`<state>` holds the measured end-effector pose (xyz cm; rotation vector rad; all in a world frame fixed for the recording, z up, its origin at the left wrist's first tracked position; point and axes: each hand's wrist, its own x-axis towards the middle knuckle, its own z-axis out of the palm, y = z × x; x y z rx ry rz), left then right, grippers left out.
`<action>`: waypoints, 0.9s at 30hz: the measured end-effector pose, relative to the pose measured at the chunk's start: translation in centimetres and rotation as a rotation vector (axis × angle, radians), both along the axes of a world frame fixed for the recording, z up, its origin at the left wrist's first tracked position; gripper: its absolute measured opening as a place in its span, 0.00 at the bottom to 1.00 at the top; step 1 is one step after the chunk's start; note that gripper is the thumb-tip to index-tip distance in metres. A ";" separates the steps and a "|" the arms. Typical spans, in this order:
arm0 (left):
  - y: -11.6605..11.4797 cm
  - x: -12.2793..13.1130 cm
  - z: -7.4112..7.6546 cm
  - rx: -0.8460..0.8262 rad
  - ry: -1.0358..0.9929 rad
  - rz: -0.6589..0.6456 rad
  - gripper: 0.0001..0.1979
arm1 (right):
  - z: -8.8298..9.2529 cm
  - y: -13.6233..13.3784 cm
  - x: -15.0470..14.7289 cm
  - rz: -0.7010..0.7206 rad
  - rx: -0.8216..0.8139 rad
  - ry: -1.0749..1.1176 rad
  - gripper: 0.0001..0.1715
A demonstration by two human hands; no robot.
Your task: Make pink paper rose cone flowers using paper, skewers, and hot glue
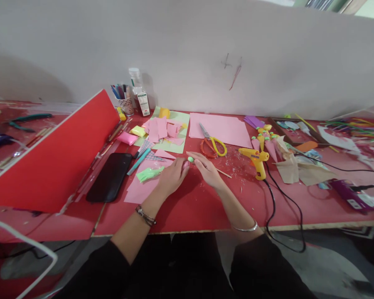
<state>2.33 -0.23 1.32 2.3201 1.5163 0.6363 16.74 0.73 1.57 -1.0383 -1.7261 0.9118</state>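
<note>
My left hand point(171, 176) is closed around a small pink piece point(186, 165), mostly hidden by the fingers; it looks like rolled paper. At its upper end sits a light green lump of clay point(191, 159), pinched by the fingers of my right hand point(207, 170). Beside my left hand lies a bright green clay packet point(149, 174) on pink paper point(140, 192). A thin wooden stick point(224, 173) pokes out past my right hand. Yellow-handled scissors point(217, 146) rest just beyond both hands.
A yellow glue gun point(257, 161) with a black cord stands right, near pink cones with green tops point(270, 148). Left are a black phone point(110, 177) and a tilted red board point(59, 153). Pink paper strips point(158, 128), a pen cup point(125, 106) and a bottle point(141, 99) stand behind.
</note>
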 end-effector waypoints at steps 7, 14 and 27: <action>0.1 -0.1 -0.3 0.015 -0.006 0.018 0.15 | -0.2 -0.1 -0.4 0.022 0.005 -0.011 0.29; 0.1 -0.1 -0.2 0.054 -0.031 0.030 0.14 | -0.5 -0.2 -0.6 0.027 -0.039 0.073 0.29; 0.1 -0.4 -0.6 0.137 -0.295 -0.108 0.14 | 0.2 -0.2 -0.6 0.012 -0.117 0.321 0.15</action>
